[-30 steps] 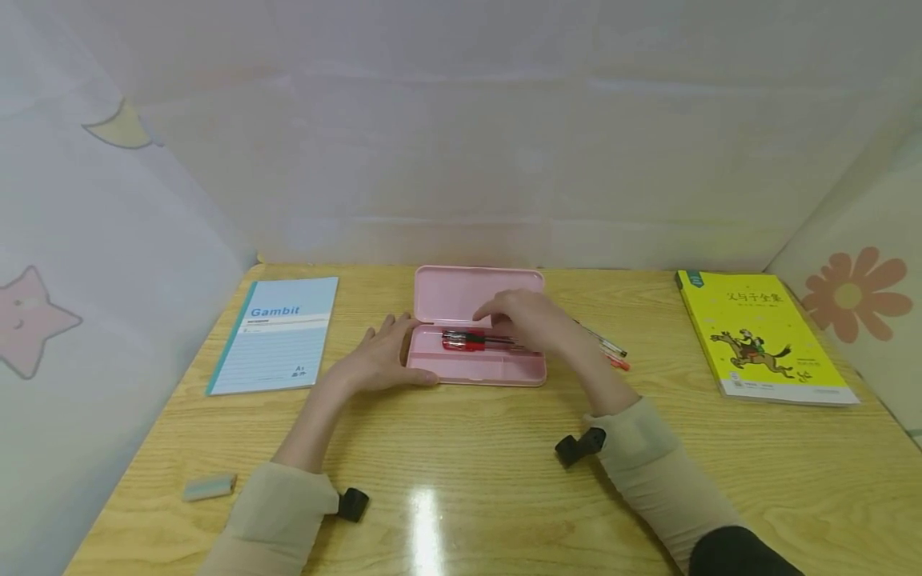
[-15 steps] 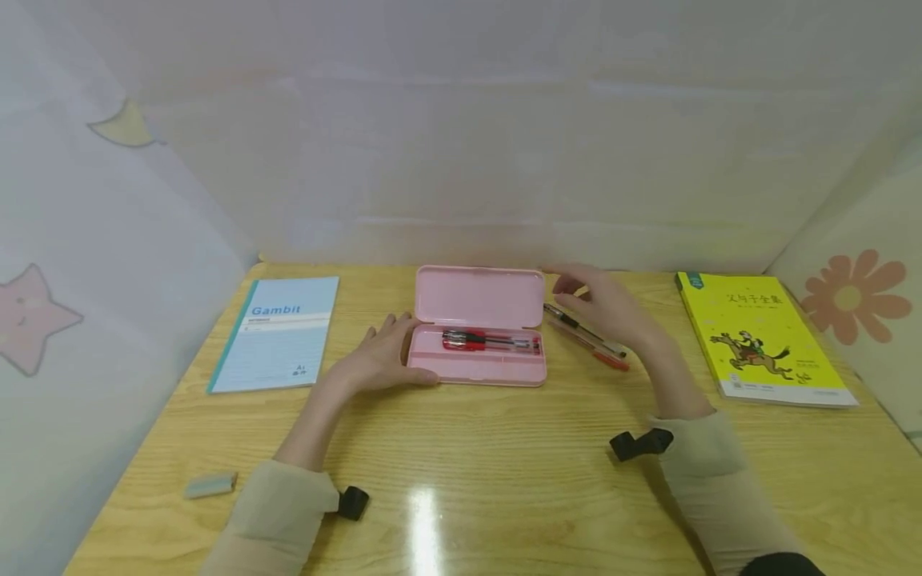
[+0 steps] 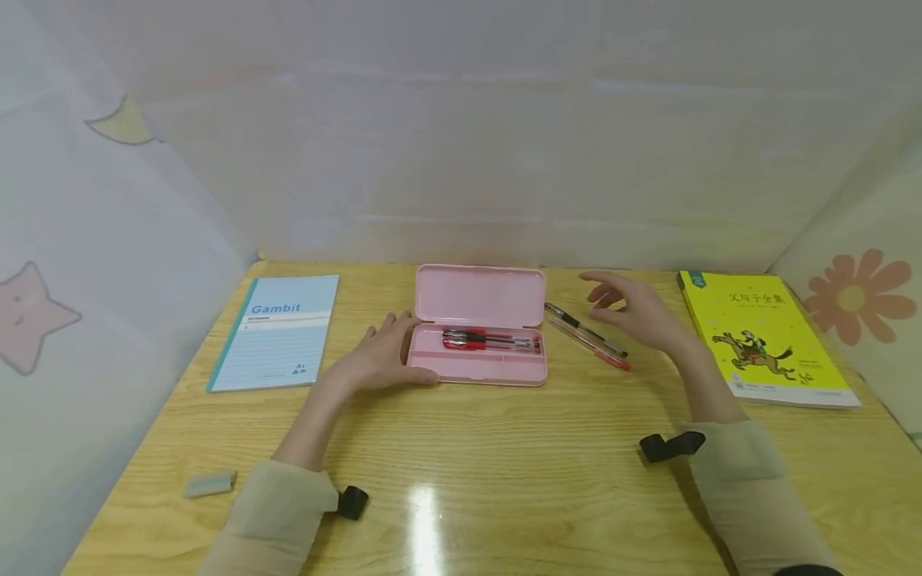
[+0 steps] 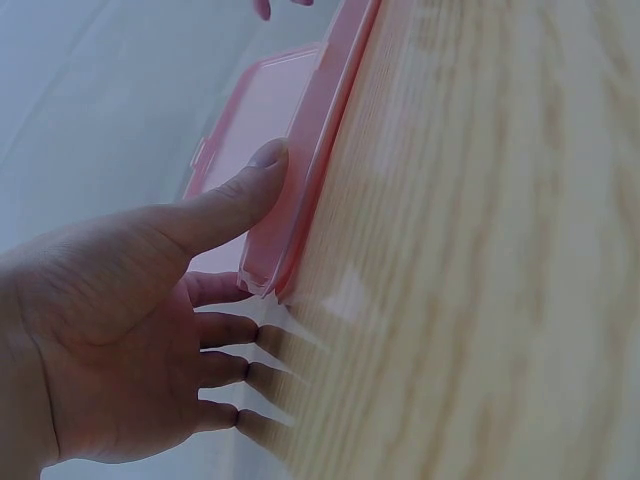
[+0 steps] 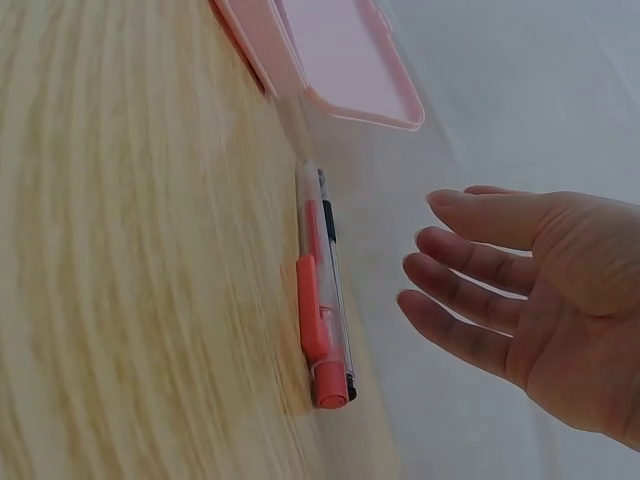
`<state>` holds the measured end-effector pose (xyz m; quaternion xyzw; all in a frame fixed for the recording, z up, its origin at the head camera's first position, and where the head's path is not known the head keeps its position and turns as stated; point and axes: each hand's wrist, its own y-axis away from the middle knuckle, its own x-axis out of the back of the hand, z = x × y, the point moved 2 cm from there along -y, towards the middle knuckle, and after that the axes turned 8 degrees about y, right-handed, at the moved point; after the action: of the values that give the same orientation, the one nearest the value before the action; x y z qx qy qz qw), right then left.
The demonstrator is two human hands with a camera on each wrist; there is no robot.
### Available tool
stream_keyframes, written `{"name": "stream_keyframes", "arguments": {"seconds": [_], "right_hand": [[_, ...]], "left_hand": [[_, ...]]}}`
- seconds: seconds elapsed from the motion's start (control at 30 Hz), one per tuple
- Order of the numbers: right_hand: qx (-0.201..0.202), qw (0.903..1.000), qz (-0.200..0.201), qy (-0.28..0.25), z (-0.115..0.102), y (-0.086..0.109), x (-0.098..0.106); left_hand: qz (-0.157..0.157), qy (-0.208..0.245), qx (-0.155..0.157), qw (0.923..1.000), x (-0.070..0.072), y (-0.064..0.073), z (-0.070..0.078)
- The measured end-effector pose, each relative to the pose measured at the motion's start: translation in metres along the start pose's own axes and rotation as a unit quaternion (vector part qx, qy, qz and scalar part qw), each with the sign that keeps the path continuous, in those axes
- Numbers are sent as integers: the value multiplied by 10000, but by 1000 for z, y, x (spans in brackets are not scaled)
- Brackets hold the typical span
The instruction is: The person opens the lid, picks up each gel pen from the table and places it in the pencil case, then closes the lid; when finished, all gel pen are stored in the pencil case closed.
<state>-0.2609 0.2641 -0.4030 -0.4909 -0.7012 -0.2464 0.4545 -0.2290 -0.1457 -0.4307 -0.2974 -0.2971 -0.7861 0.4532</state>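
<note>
The pink pencil case (image 3: pixel 455 366) is right by the left hand (image 3: pixel 378 360), with the thumb touching its near wall and the first finger at its left end. The left fingers are straight and spread apart, and the other three touch the table (image 3: pixel 490 448). The right hand (image 3: pixel 634 310) is up in the air, its fingers apart and bent a little. Just left of those fingers, a black pen (image 3: pixel 567 318) and a red pen (image 3: pixel 607 358) lie side by side on the table. Both slant from far left to near right, and the red cap is at the near right end. The case is long from left to right, with its lid (image 3: pixel 479 296) open on the far side. The pens inside (image 3: pixel 467 339) lie left to right too, in the far part, too bunched up to count. The left wrist view cuts off the case at the top. In the right wrist view, the red pen hides much of the black one, and only part of the case shows
</note>
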Motion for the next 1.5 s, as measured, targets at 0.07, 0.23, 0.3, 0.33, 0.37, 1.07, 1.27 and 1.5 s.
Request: {"name": "stream_keyframes", "arguments": {"seconds": [0.07,0.23,0.3,0.33,0.37,1.07,1.27,1.5], "right_hand": [[-38,10000,-47,-15,2,1,1],[-120,9996,-220,-93,3,3,1],[-143,9992,-326,-160,3,3,1],[-137,9990,-377,-184,3,3,0],[-138,9988,-431,-202,3,3,-1],[-231,9943,-1042,16,-1,-1,-17],[-241,9938,-1078,89,-4,-1,-17],[-339,9923,-1177,180,-3,-3,-18]], "left_hand": [[-6,-5,-2,10000,0,-1,0],[-11,-8,-66,10000,1,-2,2],[-21,-3,-64,10000,1,-2,3],[-29,-8,-56,10000,1,-2,3],[-37,-19,-56,10000,1,-2,3],[-21,-62,-4,10000,1,0,-1],[-20,-33,9,10000,1,0,-1],[-8,-29,-4,10000,0,0,-1]]}}
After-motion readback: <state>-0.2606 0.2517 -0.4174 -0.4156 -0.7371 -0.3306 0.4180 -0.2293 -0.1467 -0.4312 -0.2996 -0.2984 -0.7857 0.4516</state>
